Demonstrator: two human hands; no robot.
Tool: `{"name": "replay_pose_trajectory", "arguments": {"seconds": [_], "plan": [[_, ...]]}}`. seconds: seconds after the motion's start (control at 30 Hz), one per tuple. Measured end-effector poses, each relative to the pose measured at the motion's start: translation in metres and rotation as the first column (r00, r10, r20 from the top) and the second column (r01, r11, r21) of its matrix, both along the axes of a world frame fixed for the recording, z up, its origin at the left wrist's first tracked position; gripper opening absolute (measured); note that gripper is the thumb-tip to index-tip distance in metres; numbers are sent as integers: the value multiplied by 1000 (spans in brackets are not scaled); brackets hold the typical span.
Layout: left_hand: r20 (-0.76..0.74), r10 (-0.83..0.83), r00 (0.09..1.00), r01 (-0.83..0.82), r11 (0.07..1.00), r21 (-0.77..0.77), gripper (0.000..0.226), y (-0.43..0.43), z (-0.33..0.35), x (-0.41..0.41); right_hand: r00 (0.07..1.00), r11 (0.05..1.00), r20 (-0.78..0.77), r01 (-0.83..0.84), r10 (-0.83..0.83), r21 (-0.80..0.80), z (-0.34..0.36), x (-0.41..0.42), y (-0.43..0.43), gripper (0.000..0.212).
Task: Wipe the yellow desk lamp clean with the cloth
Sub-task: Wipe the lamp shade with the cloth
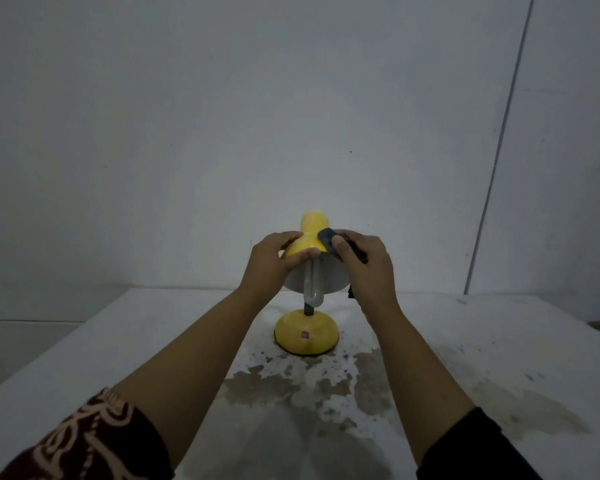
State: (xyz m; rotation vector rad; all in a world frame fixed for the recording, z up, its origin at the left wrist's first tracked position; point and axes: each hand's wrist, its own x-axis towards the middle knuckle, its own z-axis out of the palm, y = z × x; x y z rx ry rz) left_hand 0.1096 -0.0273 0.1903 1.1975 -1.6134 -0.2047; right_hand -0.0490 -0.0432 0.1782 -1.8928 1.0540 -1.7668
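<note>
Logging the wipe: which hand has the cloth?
The right hand, holding the dark cloth against the lamp shade; the left hand only grips the shade.

One lamp (311, 226), one cloth (327, 242), one table (118, 341), two hands (267, 261) (368, 266).

Single view: wide-angle camera on my head, facing forward and pitched down. My forearms enter from the two bottom corners and converge near frame centre. There my left hand (264, 261), gripping the yellow desk lamp (321, 332), meets my right hand (368, 268), holding the cloth (328, 242). Lamp is at arm's reach, centred left to right. The table (499, 341) fills the lower part, its side edges splaying toward the bottom corners. The wall (222, 98) takes the upper half, seen square-on.
</note>
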Motion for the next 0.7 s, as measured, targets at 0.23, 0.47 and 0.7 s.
{"name": "replay_pose_trajectory", "arguments": {"seconds": [0.23, 0.47, 0.7], "plan": [[-20, 3, 1000, -4, 1000, -24, 46, 0, -5, 1, 967, 923, 204, -211, 149, 322, 14, 3, -14, 22], [-12, -13, 1000, 12, 1000, -11, 45, -2, -1, 6, 955, 934, 284, -173, 82, 311, -9, -6, 12, 21], [35, -3, 999, 5, 999, -42, 52, -2, -3, 7, 992, 990, -42, -117, 120, 73, 13, 5, -10, 33]]}}
